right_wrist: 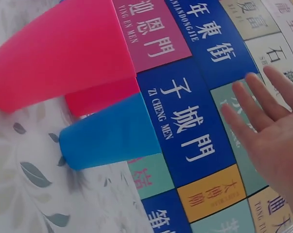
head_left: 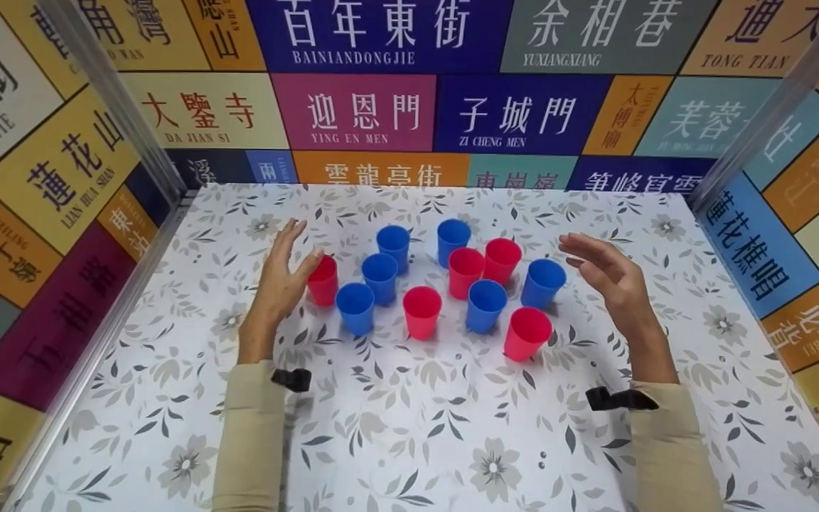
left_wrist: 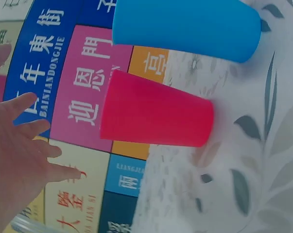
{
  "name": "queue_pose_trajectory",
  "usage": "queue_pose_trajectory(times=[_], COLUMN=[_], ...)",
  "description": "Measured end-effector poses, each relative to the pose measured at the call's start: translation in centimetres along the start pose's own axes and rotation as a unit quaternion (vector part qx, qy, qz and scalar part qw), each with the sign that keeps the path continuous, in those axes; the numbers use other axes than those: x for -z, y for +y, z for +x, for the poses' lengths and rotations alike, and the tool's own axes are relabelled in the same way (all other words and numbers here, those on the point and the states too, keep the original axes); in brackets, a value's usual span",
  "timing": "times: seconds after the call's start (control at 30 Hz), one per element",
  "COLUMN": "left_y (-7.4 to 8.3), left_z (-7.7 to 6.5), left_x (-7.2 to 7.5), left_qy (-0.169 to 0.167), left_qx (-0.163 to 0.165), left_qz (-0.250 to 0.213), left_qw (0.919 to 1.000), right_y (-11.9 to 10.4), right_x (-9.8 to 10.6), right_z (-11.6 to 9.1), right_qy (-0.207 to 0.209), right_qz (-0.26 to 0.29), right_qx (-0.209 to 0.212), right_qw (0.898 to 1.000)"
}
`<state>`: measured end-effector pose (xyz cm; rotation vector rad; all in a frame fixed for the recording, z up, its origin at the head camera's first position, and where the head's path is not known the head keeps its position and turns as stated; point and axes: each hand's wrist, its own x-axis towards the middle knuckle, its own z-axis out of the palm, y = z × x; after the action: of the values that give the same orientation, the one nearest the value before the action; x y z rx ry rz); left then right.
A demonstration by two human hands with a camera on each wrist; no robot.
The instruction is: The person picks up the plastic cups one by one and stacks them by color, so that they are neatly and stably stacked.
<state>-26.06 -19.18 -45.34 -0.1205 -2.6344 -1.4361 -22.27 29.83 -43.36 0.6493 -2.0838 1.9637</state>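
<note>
Several blue and red plastic cups stand upright, mouths up, in a loose cluster on the table. My left hand (head_left: 280, 277) is held at the cluster's left side, fingers extended and thumb spread. It is nearest the leftmost red cup (head_left: 323, 283); in the left wrist view a gap shows between the hand (left_wrist: 22, 145) and a red cup (left_wrist: 156, 111). On the other side, my right hand (head_left: 616, 288) hovers with loosely extended fingers, apart from the rightmost blue cup (head_left: 543, 286). Front right stands a red cup (head_left: 527, 336). Neither hand holds anything.
A white floral cloth (head_left: 395, 441) covers the table. Behind it rises a wall of coloured sign panels (head_left: 363, 114), with similar side walls. Clear edge strips (head_left: 107, 313) run along the sides. Each wrist wears a black strap (head_left: 623, 400).
</note>
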Motion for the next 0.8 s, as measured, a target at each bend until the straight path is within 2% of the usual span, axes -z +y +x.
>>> queue_pose_trajectory(times=[0.23,0.4,0.53,0.63,0.8], left_y=[-2.4,-3.6,-4.2,-4.5,-5.0], left_z=[-1.4,-1.6,-1.7,-1.8,-1.9], left_x=[-1.2,-1.8,-2.2,-2.4,-2.8], left_qy=[0.029,0.039,0.04,0.043,0.045], left_qx=[0.057,0.054,0.062,0.066,0.069], left_qz=[-0.075,-0.133,-0.167,-0.182,-0.186], left_qw=[0.9951,0.9888,0.9832,0.98,0.9792], right_y=[1.3,2.2,2.9,3.3,3.5], right_x=[0.5,0.6,0.6,0.5,0.3], right_z=[-1.5,-2.2,-2.7,-3.1,-3.6], right_qy=[-0.091,-0.134,-0.147,-0.139,-0.153], right_qz=[0.027,0.049,0.059,0.057,0.027], right_qx=[-0.012,-0.027,-0.036,-0.045,-0.093], right_qw=[0.995,0.989,0.987,0.988,0.983])
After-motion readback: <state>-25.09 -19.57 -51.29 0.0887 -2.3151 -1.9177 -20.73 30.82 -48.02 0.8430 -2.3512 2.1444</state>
